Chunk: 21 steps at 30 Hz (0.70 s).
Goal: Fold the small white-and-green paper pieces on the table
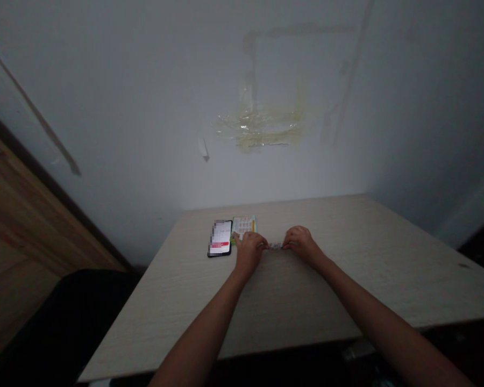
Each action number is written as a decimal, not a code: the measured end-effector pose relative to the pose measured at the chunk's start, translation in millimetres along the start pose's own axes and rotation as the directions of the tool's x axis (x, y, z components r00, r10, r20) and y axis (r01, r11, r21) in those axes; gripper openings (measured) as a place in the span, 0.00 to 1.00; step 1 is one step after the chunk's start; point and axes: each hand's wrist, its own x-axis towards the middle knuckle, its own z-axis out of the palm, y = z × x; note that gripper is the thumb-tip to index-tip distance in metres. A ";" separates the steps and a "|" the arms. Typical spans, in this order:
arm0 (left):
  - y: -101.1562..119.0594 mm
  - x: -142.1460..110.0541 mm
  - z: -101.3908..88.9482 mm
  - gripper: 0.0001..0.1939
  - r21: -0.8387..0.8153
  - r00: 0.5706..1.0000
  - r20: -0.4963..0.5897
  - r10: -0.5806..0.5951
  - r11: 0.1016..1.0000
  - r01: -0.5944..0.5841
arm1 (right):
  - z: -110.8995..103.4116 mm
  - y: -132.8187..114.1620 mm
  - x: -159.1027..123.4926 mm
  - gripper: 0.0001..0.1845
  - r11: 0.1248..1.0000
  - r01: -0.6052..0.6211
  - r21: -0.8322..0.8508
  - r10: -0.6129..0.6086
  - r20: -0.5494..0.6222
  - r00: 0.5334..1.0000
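Note:
Between my two hands, low over the table, runs a thin narrow strip [275,246] with small printed marks; its exact kind is too small to make out. My left hand [250,247] pinches the strip's left end, with the thumb held out to the side. At the other end, the fingers of my right hand [300,242] are closed on it. Just left of my left hand lies a phone [220,238] with its screen lit. A printed card or booklet [244,224] in green and white rests beside the phone, partly covered by my left hand.
The pale wooden table [298,312] stands against a grey wall [145,107]. Clear peeling tape [258,129] sticks to the wall above it. On the left are a dark chair-like shape [76,317] and wooden panelling [20,226].

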 end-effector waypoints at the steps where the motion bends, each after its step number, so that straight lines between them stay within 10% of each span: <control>1: 0.6 0.2 -0.9 0.07 0.008 1.000 0.002 0.007 1.000 -0.007 | -0.3 -0.7 0.1 0.05 1.000 0.003 -0.008 -0.003 -0.002 1.000; 21: -0.6 -0.5 2.1 0.05 0.068 0.998 -0.048 0.037 0.997 -0.034 | 0.3 -4.0 -0.8 0.08 0.993 -0.100 0.067 0.105 -0.061 0.993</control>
